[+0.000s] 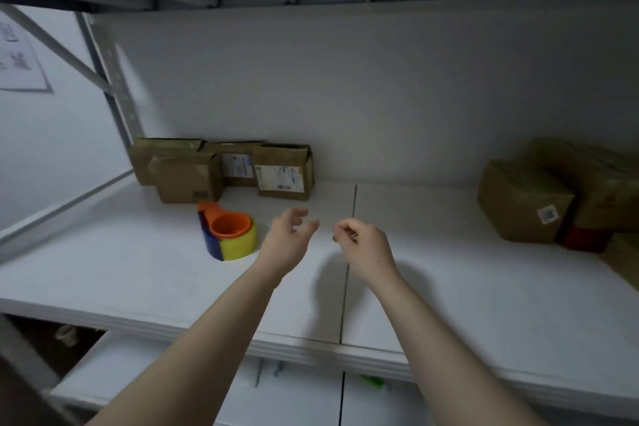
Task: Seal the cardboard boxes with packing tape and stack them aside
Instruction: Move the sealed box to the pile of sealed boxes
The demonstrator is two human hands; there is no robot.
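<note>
Left hand point(288, 235) slack-open, right hand point(363, 242) curled on nothing visible; small boxes point(283, 171) back-left on shelf point(449, 287) look light, stiff (grip opposite side walls), tape roll point(230, 235) beside left hand.

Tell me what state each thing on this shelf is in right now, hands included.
left hand, open, fingers spread, holding nothing
right hand, fingers curled, nothing visible in them
tape dispenser, resting on the shelf, untouched, left of both hands
left boxes, closed, clustered against the back wall
right boxes, closed, piled at the right end
</note>
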